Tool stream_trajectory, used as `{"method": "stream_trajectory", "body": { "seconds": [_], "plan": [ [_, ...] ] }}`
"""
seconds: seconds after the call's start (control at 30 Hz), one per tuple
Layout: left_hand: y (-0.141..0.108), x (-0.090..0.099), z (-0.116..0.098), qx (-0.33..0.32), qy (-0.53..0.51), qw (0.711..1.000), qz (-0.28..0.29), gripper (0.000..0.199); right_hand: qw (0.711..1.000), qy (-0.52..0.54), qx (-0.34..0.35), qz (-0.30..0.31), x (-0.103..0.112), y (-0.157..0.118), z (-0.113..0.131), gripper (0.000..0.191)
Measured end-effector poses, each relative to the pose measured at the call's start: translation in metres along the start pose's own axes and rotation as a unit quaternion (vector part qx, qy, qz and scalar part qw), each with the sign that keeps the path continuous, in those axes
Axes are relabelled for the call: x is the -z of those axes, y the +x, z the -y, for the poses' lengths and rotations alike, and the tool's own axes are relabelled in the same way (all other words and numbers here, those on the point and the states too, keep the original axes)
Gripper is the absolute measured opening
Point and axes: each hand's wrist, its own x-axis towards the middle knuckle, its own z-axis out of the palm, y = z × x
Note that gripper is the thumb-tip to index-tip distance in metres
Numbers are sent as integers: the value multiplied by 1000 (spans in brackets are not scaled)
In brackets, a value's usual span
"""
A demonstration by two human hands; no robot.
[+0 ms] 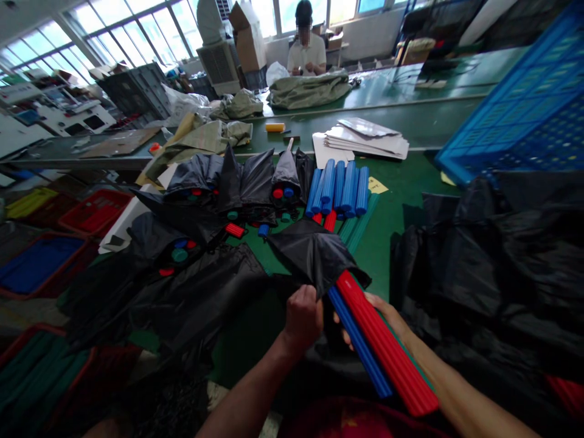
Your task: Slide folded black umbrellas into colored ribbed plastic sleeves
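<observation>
Gripping a folded black umbrella canopy (314,255) in a closed fist, the left hand (303,319) bunches the fabric just above the desk (387,261). The right hand (362,319) curls from below around a ribbed red plastic tube (387,344) and a ribbed blue plastic tube (360,347), which lie side by side, their upper ends reaching under the canopy's edge. The green-topped desk carries more folded black umbrellas (239,185) with red, blue and green caps showing, and a bundle of ribbed blue tubes (335,188) just ahead of the hands. Beyond them lies a stack of white sheets (365,137). A heap of black fabric (474,274) sits to the right, under a tilted blue plastic crate (515,103). Farther off, a seated co-worker (306,55) works behind an olive sack (305,90).
</observation>
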Motion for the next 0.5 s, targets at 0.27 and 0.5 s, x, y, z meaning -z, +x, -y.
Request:
{"method": "stream_trajectory", "body": {
  "seconds": [0.27, 0.5],
  "plan": [
    [20, 39, -29, 18, -22, 999, -37, 35, 999, -6, 21, -43, -9, 7, -4, 49],
    [50, 37, -58, -84, 10, 996, 7, 12, 993, -35, 50, -105, -29, 12, 6, 33]
  ]
}}
